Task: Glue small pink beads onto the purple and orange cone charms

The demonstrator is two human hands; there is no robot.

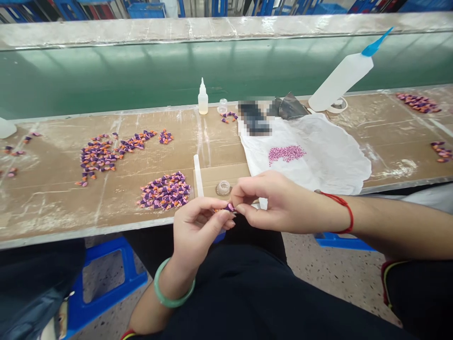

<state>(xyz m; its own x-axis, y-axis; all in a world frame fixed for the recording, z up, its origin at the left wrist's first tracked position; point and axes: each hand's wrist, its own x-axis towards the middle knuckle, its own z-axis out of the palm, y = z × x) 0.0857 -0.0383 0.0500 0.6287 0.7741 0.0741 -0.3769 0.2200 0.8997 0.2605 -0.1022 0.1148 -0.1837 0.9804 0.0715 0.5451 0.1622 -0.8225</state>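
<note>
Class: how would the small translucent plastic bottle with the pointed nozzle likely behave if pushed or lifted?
The small translucent plastic bottle may tip if pushed near the top, standing tall and narrow. It is probably light, being small, with pale liquid seemingly only low inside.

One held piece [230,207], one white stick [198,175], two bracelets [173,302].

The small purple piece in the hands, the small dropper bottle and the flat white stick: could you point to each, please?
Purple piece [230,207], head view: its uncovered part.
Dropper bottle [203,102], head view: middle of its body.
White stick [198,175], head view: middle of its length.
</note>
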